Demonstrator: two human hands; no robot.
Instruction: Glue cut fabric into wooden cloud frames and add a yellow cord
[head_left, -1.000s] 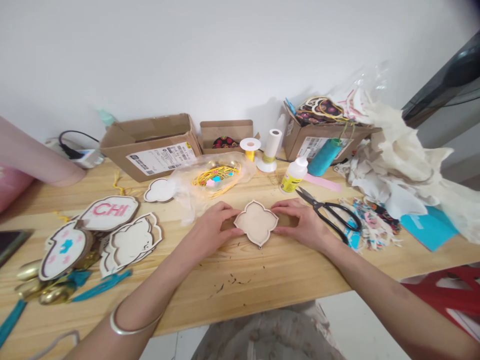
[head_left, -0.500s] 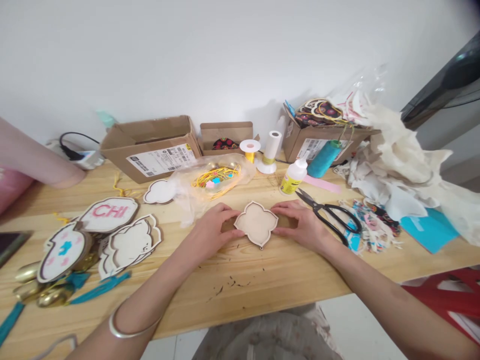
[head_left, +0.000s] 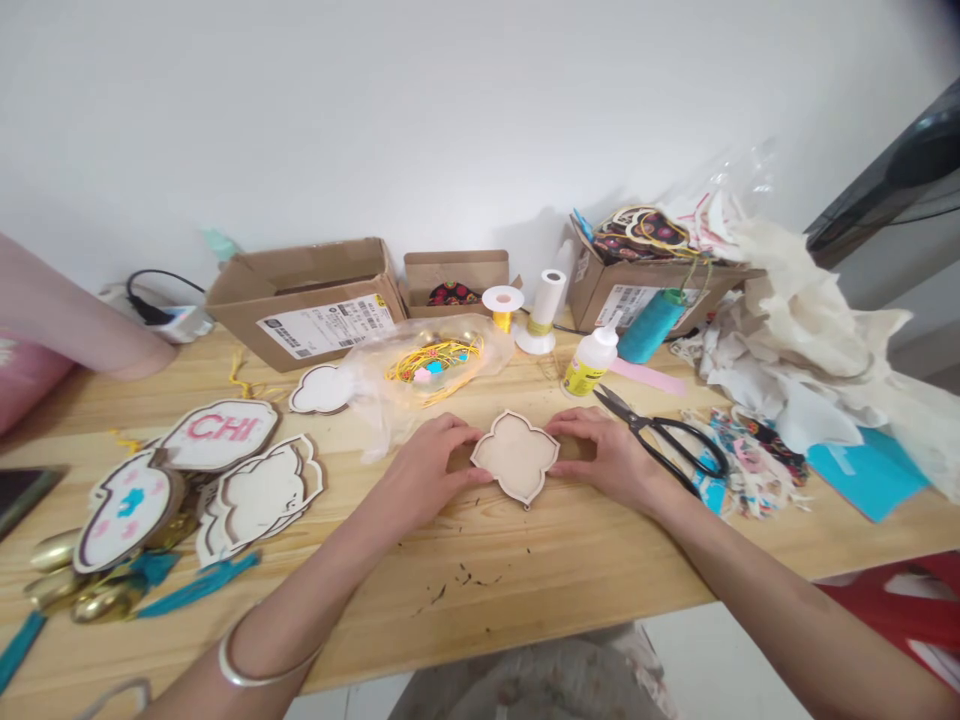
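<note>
A four-lobed wooden frame (head_left: 516, 456) with a pale inner panel and a small loop at its near tip lies between my hands on the wooden table (head_left: 577, 570). My left hand (head_left: 435, 455) pinches its left side with thumb and fingers. On the opposite side, my right hand (head_left: 604, 452) grips the frame the same way. Black-handled scissors (head_left: 660, 435) rest just beyond my right hand, beside a heap of fabric scraps (head_left: 750, 455). Behind that hand stands a white glue bottle (head_left: 591, 362) with a yellow label.
Cardboard boxes (head_left: 300, 305) line the wall, with thread spools (head_left: 544, 310) between them. Left lie finished plaques (head_left: 220, 434), loose wooden frames (head_left: 259, 490) and brass bells (head_left: 112, 595) with teal tassels. A plastic bag (head_left: 442, 360) holds yellow cords. Crumpled cloth (head_left: 810, 340) fills the right.
The whole view has shifted slightly, with everything sitting a little lower and further right. Both hands keep the same hold on the wooden frame.
</note>
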